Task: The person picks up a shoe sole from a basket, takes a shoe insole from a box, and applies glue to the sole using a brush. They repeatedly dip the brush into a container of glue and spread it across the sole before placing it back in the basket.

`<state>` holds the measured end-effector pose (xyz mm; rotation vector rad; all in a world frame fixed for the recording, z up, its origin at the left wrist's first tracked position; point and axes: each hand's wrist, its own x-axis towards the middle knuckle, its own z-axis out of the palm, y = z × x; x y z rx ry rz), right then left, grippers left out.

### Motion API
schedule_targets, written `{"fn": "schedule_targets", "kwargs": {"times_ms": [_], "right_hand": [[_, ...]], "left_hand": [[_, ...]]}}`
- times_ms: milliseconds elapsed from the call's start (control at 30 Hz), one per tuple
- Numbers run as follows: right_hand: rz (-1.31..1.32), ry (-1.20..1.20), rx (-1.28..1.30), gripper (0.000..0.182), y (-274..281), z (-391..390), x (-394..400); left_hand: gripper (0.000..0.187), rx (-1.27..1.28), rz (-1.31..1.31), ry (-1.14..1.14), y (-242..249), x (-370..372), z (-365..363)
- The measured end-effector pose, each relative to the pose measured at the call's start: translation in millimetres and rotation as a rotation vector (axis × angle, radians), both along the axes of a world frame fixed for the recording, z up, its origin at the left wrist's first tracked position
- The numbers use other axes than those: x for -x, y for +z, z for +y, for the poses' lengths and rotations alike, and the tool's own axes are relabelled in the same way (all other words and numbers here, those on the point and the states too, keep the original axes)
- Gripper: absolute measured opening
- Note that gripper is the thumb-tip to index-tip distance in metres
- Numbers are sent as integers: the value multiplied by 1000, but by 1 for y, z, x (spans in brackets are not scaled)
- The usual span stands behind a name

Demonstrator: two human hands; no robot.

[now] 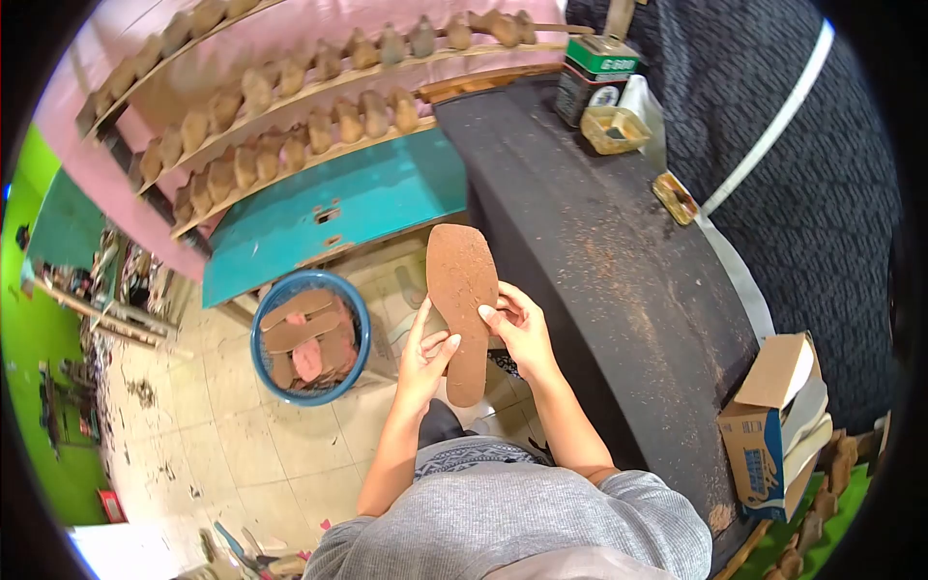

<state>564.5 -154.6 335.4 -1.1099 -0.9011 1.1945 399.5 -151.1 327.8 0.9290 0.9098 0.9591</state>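
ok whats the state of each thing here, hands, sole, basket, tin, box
left hand: gripping the insole's lower edge
right hand: gripping the insole's right edge
insole: held upright between both hands, off the bench
blue basket: on the floor, partly filled with flat sole pieces
green tin: upright on the dark bench, lid shut
cardboard box: open, pale soles sticking out
wall shelves: loaded with rows of shoe lasts
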Motion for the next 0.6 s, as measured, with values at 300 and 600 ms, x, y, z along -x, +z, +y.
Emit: {"fn": "schedule_targets", "kwargs": {"times_ms": [300, 600], "right_hand": [[-40, 265, 96, 52, -24, 32, 104], [-197, 433, 60, 60, -44, 63, 254]], "left_hand": [[74, 30, -25, 248, -18, 96, -3], [72, 62, -70, 454, -37, 236, 9]]}}
